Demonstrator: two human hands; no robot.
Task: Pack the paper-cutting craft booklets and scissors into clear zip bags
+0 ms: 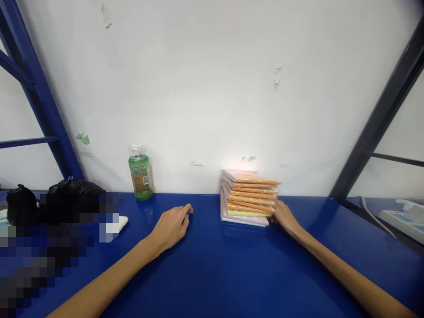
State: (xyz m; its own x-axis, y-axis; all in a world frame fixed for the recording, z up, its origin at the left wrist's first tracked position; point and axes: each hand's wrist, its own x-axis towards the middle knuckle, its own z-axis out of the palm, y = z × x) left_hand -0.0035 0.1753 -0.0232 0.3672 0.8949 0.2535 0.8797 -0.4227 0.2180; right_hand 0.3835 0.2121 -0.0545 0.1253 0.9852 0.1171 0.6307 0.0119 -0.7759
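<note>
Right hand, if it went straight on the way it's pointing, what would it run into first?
The stack: the right hand points at its right side and sits right against that edge in the picture, though whether they touch is hard to tell.

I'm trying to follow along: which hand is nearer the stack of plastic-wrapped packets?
Right. The right hand is at the right edge of the stack of packets; the left hand rests on the blue tabletop, left of the stack with a clear gap.
</note>
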